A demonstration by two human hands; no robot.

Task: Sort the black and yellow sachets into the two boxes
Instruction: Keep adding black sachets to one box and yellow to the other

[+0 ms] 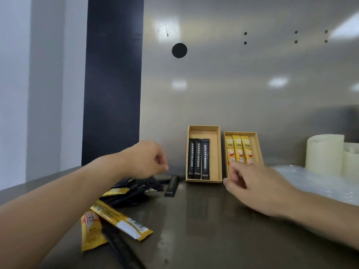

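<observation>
Two open cardboard boxes stand side by side against the metal back wall. The left box point(219, 152) holds three black sachets point(198, 159). The right box point(257, 146) holds three yellow sachets point(238, 148). A mixed pile of black sachets point(134, 191) and yellow sachets point(120, 220) lies at the left of the counter, and one black sachet point(172, 186) lies alone beside the pile. My left hand point(143, 160) hovers over the pile with curled fingers and nothing visible in them. My right hand point(258, 189) is blurred in front of the right box, fingers loosely apart, holding nothing.
The dark metal counter point(204, 230) carries the boxes and sachets. A clear plastic sheet point(320, 183) lies at the right, with cream-coloured cylindrical containers point(326, 152) behind it. A dark vertical panel point(112, 84) stands at the back left.
</observation>
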